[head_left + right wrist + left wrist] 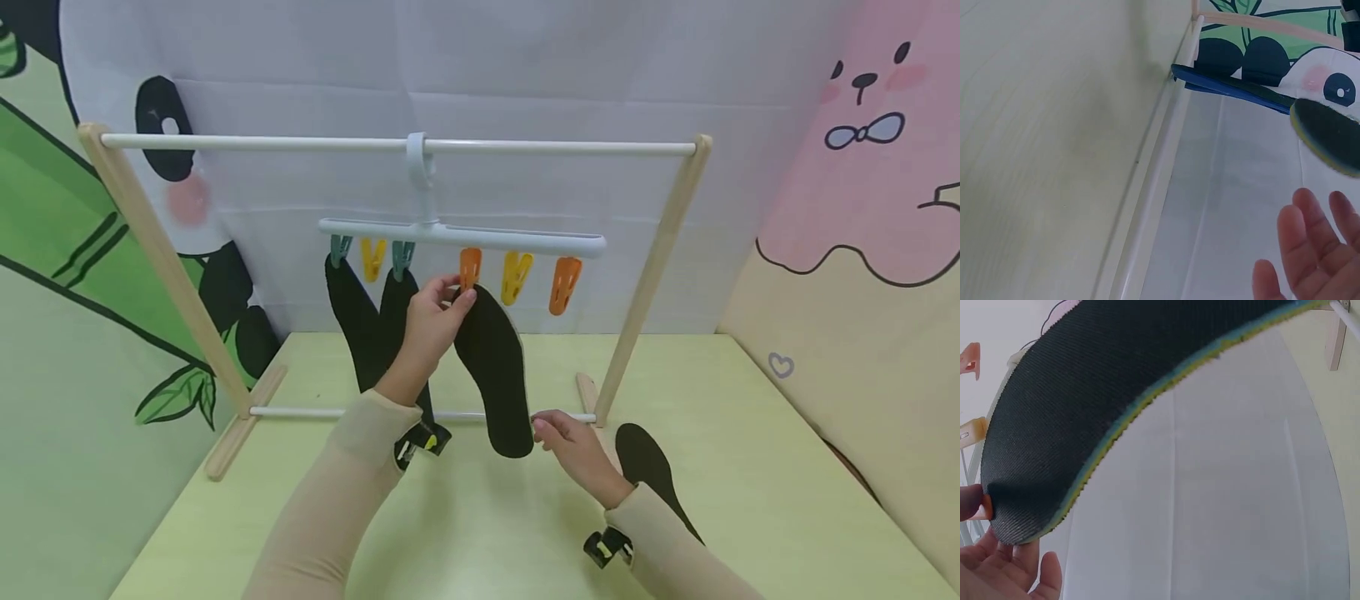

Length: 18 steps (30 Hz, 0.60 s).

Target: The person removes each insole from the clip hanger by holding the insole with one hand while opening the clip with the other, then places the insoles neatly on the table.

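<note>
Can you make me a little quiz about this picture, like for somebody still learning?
1. What colour is the plastic clip nearest the right end of the long white plastic hanger?
2. True or false: a flat, black, foot-shaped insole lies on the pale yellow table.
3. Which hand holds another black insole by its upper end: a) right, b) left, c) neither?

Key: 1. Orange. 2. True. 3. b, the left hand.

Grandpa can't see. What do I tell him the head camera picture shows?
A left hand holds a black insole at an orange clip on a hanger, the right hand near the insole's lower end. Two insoles hang from green clips; a fourth insole lies on the table.
</note>
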Motion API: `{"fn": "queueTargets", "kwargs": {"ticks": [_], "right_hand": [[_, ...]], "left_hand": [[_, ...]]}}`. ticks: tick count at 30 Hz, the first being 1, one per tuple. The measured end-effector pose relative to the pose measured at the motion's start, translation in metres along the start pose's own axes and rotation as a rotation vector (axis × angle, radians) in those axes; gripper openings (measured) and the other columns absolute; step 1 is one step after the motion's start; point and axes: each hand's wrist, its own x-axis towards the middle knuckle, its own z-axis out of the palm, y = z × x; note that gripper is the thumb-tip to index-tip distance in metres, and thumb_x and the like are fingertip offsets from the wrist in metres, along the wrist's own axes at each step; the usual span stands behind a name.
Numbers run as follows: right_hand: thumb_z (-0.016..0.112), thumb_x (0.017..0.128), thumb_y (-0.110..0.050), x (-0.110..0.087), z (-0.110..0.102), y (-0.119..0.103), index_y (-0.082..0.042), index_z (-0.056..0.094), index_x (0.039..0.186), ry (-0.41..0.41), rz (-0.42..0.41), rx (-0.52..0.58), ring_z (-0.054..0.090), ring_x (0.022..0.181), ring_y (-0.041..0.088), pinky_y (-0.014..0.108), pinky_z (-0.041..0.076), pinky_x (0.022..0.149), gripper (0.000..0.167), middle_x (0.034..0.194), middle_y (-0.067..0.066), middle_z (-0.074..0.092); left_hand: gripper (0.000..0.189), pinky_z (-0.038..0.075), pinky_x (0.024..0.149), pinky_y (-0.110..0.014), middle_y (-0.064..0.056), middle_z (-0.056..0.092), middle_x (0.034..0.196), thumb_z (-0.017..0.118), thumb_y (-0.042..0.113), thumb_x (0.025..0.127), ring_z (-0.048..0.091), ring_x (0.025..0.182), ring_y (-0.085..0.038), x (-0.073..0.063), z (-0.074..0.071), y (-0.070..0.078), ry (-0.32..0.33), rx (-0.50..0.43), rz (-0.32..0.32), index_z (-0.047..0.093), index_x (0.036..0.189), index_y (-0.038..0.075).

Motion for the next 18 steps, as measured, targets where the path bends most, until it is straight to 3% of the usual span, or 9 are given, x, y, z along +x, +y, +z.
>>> {"fn": "queueTargets", "kwargs": {"ticks": [4,8,14,18], "right_hand": [[0.060,0.095,-0.035,0.002,0.003,0.000,0.002,0.061,0.092,-0.074,-0.061,0.027,0.045,0.066,0.008,0.025,0.040,0.059,0.037,0.072,-0.005,0.051],[0.063,0.093,-0.020,0.004,0.006,-0.003,0.001,0.059,0.087,-0.076,0.014,-0.001,0.038,0.063,0.009,0.026,0.033,0.057,0.023,0.066,-0.006,0.038],[0.063,0.091,-0.004,0.009,0.010,-0.013,0.006,0.061,0.092,0.048,0.067,0.056,0.046,0.066,0.012,0.026,0.038,0.061,0.011,0.073,0.005,0.059],[0.061,0.092,-0.002,0.012,0.013,-0.016,0.010,0.061,0.095,0.021,0.021,0.068,0.055,0.071,0.011,0.025,0.046,0.065,0.012,0.086,0.017,0.067]], "left_hand": [[0.030,0.042,0.063,-0.019,-0.025,0.063,0.099,0.064,0.009,0.092,0.053,0.073,-0.025,-0.002,-0.001,-0.002,0.016,0.014,0.031,0.059,0.116,-0.008],[0.029,0.043,0.060,-0.020,-0.024,0.065,0.096,0.066,0.010,0.091,0.055,0.069,-0.028,-0.004,0.002,-0.004,0.037,0.037,0.079,0.061,0.114,-0.008],[0.030,0.050,0.070,-0.033,-0.022,0.068,0.097,0.069,0.011,0.089,0.061,0.087,-0.031,-0.003,0.007,-0.005,0.064,0.077,0.155,0.064,0.112,-0.008],[0.029,0.050,0.076,-0.037,-0.022,0.067,0.098,0.068,0.011,0.090,0.060,0.094,-0.031,0.000,0.002,-0.006,0.050,0.031,0.113,0.065,0.112,-0.008]]}}
